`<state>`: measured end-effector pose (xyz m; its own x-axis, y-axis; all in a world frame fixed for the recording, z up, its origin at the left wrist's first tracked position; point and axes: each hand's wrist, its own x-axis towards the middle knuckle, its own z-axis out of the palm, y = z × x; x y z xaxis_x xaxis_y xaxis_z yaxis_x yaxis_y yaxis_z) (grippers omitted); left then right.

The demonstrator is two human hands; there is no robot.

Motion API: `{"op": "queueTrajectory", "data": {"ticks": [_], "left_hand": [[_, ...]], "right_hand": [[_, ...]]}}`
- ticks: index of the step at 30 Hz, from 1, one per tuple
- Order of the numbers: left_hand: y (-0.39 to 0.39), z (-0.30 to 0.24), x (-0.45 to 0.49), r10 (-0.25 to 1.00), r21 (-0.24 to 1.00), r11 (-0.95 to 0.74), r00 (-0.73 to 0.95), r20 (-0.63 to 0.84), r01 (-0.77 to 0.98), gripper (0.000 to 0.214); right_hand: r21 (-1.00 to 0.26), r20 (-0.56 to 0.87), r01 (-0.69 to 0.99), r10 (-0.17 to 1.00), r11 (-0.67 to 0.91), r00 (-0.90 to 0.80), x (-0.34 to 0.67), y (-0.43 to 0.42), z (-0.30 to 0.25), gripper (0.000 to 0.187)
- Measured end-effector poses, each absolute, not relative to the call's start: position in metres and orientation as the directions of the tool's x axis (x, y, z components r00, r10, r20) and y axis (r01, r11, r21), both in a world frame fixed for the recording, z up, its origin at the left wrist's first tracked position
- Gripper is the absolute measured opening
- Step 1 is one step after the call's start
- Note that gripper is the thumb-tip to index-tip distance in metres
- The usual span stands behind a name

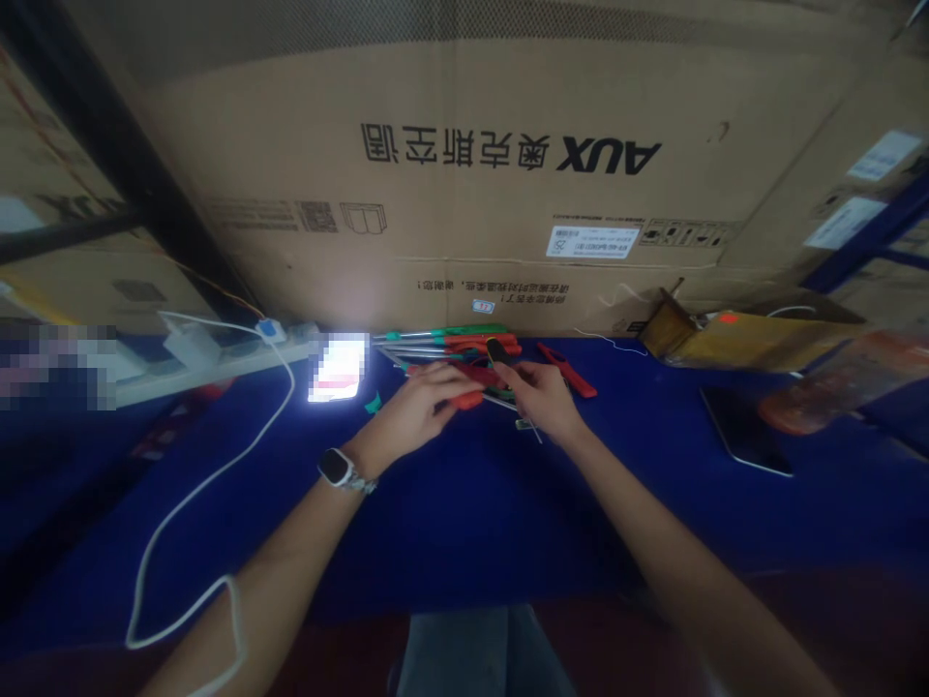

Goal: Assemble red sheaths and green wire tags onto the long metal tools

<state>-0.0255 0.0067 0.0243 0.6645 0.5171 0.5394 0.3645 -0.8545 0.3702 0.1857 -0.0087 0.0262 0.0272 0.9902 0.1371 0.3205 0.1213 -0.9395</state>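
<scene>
My left hand [421, 407], with a watch [340, 469] on its wrist, is closed on a red tool handle [468, 399]; the fingers hide much of it. In my right hand [544, 399] is a screwdriver with a black and yellow handle [499, 350]. Its thin metal shaft [536, 433] comes out below the hand and slants towards me. Behind both hands lies a pile of tools with metal shafts and red or green handles [464, 342]. A separate red handle piece [573, 376] rests just right of my right hand, and a small green scrap [373, 403] lies left of my left hand.
A glowing phone [341, 366] stands at the left, near a white power strip [145, 382] and a white cable [195, 494]. At the right are a dark tablet or phone [744, 431], an orange-tinted bottle [834, 387] and a small open box [755, 339]. A large cardboard carton [464, 87] walls off the back.
</scene>
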Motion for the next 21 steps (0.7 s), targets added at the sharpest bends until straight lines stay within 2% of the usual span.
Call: {"op": "queueTrajectory", "data": {"ticks": [3,6,10,13,17,21], "left_hand": [[0.003,0.036,-0.029,0.512,0.456,-0.855,0.545,0.664,0.248,0.033],[-0.004,0.047,-0.030,0.515,0.484,-0.851,0.501,0.695,0.204,0.030],[-0.012,0.052,-0.025,0.491,0.499,-0.858,0.484,0.725,0.124,0.026],[-0.014,0.052,-0.022,0.514,0.528,-0.843,0.451,0.730,0.105,0.021],[-0.014,0.051,-0.021,0.539,0.537,-0.833,0.420,0.730,0.136,0.020],[-0.013,0.053,-0.022,0.510,0.488,-0.856,0.430,0.745,0.171,0.027]], "right_hand": [[-0.857,0.156,0.494,0.987,0.147,-0.023,0.182,-0.012,0.023,0.046],[-0.722,0.129,0.675,0.988,0.151,-0.082,0.174,-0.019,0.021,0.040],[-0.411,0.133,0.898,0.985,0.156,-0.110,0.156,-0.030,0.022,0.033],[-0.215,0.127,0.961,0.980,0.176,-0.151,0.145,-0.033,0.022,0.033],[-0.170,0.117,0.958,0.970,0.230,-0.212,0.141,-0.030,0.018,0.035],[-0.250,0.135,0.949,0.977,0.192,-0.162,0.145,-0.026,0.014,0.034]]}}
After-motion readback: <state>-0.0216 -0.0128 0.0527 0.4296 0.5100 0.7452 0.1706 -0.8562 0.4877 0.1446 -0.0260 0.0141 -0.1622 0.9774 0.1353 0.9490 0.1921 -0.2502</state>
